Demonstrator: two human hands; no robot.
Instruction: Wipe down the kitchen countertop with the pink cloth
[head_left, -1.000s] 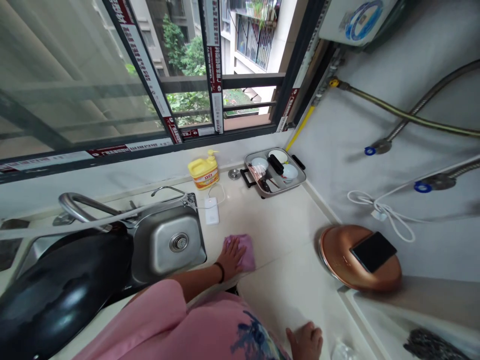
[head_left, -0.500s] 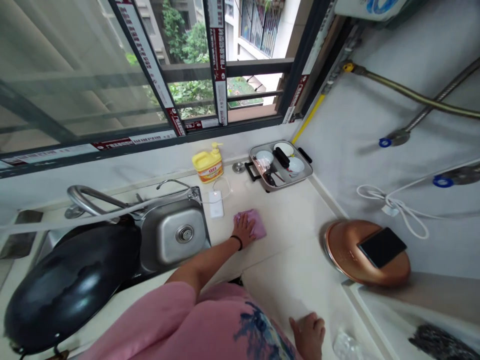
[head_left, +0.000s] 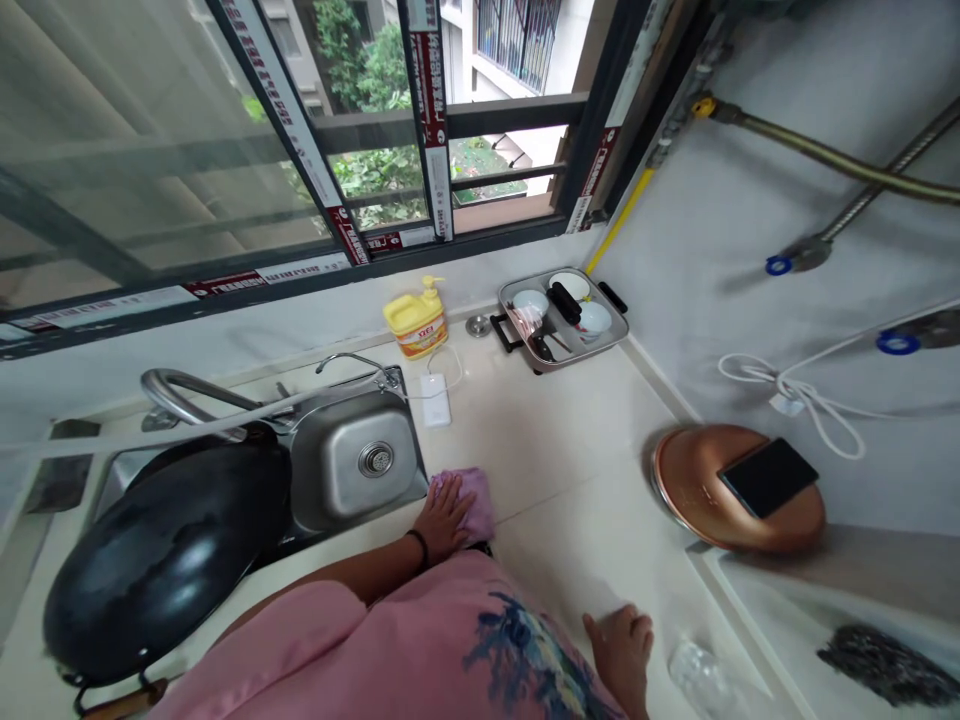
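Pressing down flat, my left hand (head_left: 442, 517) lies open on the soft pink cloth (head_left: 475, 497). The cloth sits bunched on the smooth pale tabletop (head_left: 570, 450), just beside the right rim of the shiny steel sink (head_left: 352, 470), and it pokes out past my fingers on the far side. My right hand (head_left: 622, 650) rests well apart to the right, fingers loosely bent, holding nothing, so the left is nearer.

a pink cloth (head_left: 471, 500) is showing right of the silver sink (head_left: 352, 465), a black wok (head_left: 165, 560) left, a yellow bottle (head_left: 416, 322) behind.
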